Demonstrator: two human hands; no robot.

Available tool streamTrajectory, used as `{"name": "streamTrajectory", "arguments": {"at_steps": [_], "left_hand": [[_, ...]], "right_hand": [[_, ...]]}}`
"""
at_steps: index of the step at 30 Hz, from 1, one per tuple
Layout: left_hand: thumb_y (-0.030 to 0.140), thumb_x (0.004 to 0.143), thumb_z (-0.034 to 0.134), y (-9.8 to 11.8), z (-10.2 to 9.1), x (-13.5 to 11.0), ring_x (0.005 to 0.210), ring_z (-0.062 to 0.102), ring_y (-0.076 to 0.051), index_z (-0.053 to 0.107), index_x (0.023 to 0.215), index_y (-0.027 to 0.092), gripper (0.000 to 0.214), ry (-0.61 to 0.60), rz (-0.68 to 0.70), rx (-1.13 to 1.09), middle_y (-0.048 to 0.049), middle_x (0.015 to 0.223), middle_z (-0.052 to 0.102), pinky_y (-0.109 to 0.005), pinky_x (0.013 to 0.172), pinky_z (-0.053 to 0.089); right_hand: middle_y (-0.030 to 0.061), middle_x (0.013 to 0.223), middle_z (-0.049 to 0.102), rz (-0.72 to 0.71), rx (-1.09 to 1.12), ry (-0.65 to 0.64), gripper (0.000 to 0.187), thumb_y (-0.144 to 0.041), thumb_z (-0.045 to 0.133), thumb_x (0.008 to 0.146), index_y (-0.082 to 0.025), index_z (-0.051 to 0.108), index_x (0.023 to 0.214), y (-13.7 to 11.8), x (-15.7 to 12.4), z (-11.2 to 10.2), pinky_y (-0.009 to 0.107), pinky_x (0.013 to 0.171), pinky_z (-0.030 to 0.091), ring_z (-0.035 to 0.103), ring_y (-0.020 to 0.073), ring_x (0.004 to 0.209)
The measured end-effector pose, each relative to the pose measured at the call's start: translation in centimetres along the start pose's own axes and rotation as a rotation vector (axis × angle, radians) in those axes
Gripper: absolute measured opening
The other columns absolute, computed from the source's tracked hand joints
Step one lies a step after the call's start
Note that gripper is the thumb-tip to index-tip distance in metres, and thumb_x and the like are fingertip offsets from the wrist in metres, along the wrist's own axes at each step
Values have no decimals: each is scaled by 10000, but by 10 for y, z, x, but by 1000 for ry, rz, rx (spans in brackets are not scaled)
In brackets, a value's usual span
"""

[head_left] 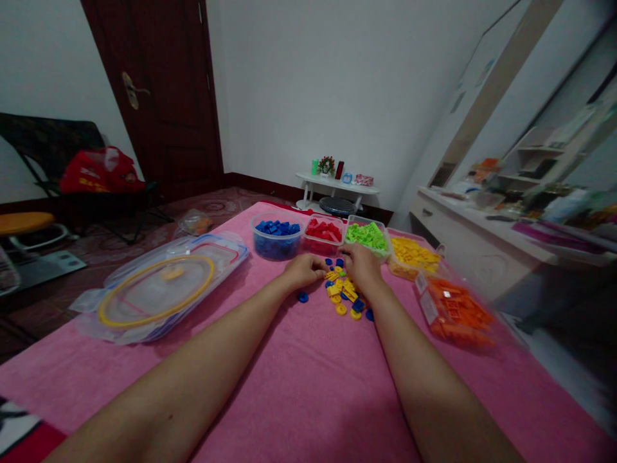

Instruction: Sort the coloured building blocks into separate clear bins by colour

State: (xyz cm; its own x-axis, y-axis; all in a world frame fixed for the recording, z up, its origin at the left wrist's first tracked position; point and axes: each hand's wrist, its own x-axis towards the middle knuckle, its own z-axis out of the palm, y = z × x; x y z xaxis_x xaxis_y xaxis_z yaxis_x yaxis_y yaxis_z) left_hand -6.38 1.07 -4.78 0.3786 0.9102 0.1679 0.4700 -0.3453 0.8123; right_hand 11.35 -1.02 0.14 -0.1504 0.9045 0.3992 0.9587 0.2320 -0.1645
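A small mixed pile of yellow and blue plastic building pieces (348, 290), some of them round, lies on the pink cloth between my hands. My left hand (304, 271) rests at the pile's left edge with its fingers curled together; what they hold, if anything, is too small to make out. Just below it lies a round blue piece (303, 297). My right hand (361, 262) is at the pile's right side, in front of the tub of green pieces (367, 235). Its fingers are bent closed, and anything in them is hidden.
Behind the pile stand a round tub of blue pieces (276, 244), a tub of red pieces (322, 236) and a tub of yellow pieces (413, 256). A clear pack of orange pieces (456, 312) lies at right. Stacked clear lids (144, 312) lie at left on the pink cloth (308, 386).
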Motion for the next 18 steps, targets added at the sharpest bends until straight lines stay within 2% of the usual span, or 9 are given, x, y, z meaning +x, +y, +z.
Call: {"name": "streamTrajectory", "arguments": {"at_steps": [3, 6, 10, 15, 18], "left_hand": [[281, 738, 600, -4, 1, 1, 747, 632, -140, 740, 924, 202, 246, -9, 54, 77, -20, 860, 722, -216, 672, 490], [295, 751, 583, -7, 1, 2, 739, 634, -139, 736, 928, 210, 249, 14, 20, 121, -17, 856, 722, -221, 659, 495], [302, 750, 588, -6, 1, 1, 763, 640, -144, 733, 923, 216, 241, 17, 19, 106, -18, 873, 723, -224, 666, 503], [300, 736, 611, -5, 1, 0, 790, 640, -150, 736, 904, 219, 225, 18, 35, 93, -17, 881, 722, -240, 716, 510], [294, 733, 617, -3, 1, -1, 746, 633, -152, 739, 876, 200, 210, 47, 41, 44, -30, 828, 718, -245, 679, 509]], "right_hand": [[36, 1132, 660, -16, -7, -96, 372, -166, 526, 791, -290, 660, 1114, 7, 3, 13, 317, 833, 441, 598, 224, 1014], [9, 1135, 664, -47, 3, -142, 407, -158, 566, 760, -326, 649, 1121, 9, 3, 18, 306, 841, 432, 596, 213, 1024], [21, 1098, 668, -50, 3, -156, 348, -172, 580, 753, -306, 659, 1064, 7, 3, 17, 300, 819, 422, 589, 210, 1017], [19, 995, 671, -28, 24, -149, 211, -219, 619, 730, -265, 662, 931, 7, 0, 11, 272, 722, 417, 601, 189, 903], [8, 944, 673, -21, 51, -146, 197, -231, 635, 717, -254, 663, 911, 10, 0, 5, 248, 667, 409, 600, 162, 822]]}}
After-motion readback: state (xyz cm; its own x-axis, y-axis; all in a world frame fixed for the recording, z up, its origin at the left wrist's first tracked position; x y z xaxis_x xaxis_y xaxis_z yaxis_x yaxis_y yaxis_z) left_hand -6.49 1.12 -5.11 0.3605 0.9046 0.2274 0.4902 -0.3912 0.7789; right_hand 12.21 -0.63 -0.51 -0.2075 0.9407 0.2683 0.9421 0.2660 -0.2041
